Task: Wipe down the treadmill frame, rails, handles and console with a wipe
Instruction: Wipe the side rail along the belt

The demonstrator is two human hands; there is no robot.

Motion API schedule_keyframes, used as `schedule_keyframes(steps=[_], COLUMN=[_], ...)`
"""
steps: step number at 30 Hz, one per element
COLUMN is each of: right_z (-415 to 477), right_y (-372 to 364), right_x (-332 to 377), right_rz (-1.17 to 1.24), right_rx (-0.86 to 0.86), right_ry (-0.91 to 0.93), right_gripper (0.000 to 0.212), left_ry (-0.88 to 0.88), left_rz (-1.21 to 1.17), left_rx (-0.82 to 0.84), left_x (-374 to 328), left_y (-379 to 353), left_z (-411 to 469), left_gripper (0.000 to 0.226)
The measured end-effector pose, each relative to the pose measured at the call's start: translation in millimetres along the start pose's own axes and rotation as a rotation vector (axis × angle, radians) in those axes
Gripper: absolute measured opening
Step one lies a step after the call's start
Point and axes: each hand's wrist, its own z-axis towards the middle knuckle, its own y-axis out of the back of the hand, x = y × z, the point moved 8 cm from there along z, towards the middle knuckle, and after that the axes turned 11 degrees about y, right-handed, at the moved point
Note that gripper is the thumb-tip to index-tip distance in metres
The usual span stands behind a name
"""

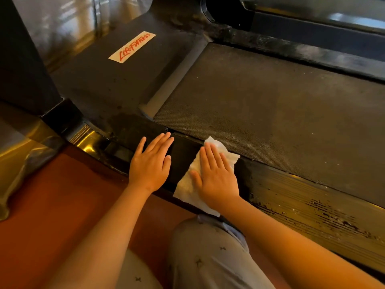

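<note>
A white wipe [188, 188] lies spread on the treadmill's near side rail [291, 197], at the spot where the ribbed strip meets the black front part. My right hand [215, 174] presses flat on the wipe with straight fingers. Just to the left, my left hand [151, 161] rests flat on the black rail surface, fingers straight, holding nothing. The dark running belt [270, 109] lies beyond both hands. The black motor cover [108, 80] with a red-lettered logo sticker [132, 46] sits at the upper left.
The far side rail [312, 55] runs along the top right. A dark upright post [20, 59] rises at the left. Reddish floor [62, 205] lies below the rail. My knees in grey patterned trousers [208, 257] are at the bottom centre.
</note>
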Motion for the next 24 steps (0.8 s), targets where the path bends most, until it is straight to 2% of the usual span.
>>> schedule_keyframes(steps=[6, 10, 16, 20, 24], right_z=[42.9, -17.6, -110.1, -61.7, -24.2], right_y=[0.7, 4.5, 13.0, 12.9, 16.6], right_x=[6.5, -11.2, -59.3, -68.4, -74.9], right_rz=[0.034, 0.069, 0.000, 0.041, 0.069], right_rx=[0.018, -0.008, 0.050, -0.016, -0.011], right_ry=[-0.006, 0.001, -0.193, -0.199, -0.220], right_gripper=[0.070, 0.082, 0.081, 0.078, 0.072], left_ry=[0.005, -0.007, 0.022, 0.017, 0.015], left_rz=[0.029, -0.008, -0.018, -0.028, -0.019], left_rx=[0.011, 0.011, 0.006, -0.002, 0.016], left_x=[0.4, 1.7, 2.3, 2.1, 1.0], left_y=[-0.9, -0.9, -2.4, -1.5, -1.3], left_z=[1.7, 0.8, 0.8, -0.3, 0.5], left_gripper=[0.063, 0.059, 0.058, 0.059, 0.059])
